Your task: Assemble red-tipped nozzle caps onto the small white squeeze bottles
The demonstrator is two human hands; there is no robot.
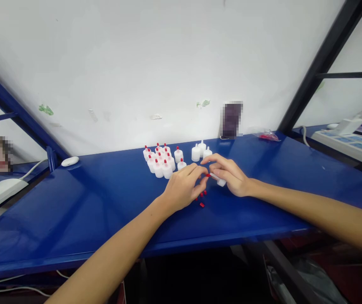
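Note:
Between the thumb and fingertips of my left hand is a small red cap. My right hand grips a white nozzle lid, tilted so its tip meets the red cap; my fingers cover part of it. On the tabletop below my left hand lie several loose red caps. Left of my hands stands a group of white nozzle bottles with red tips. Just behind my hands are white nozzle bottles without red tips.
The blue table runs up to a white wall. A blurred dark object leans on the wall; right of it lies a clear bag with red contents. A white oval object sits at the left. Metal posts flank both sides.

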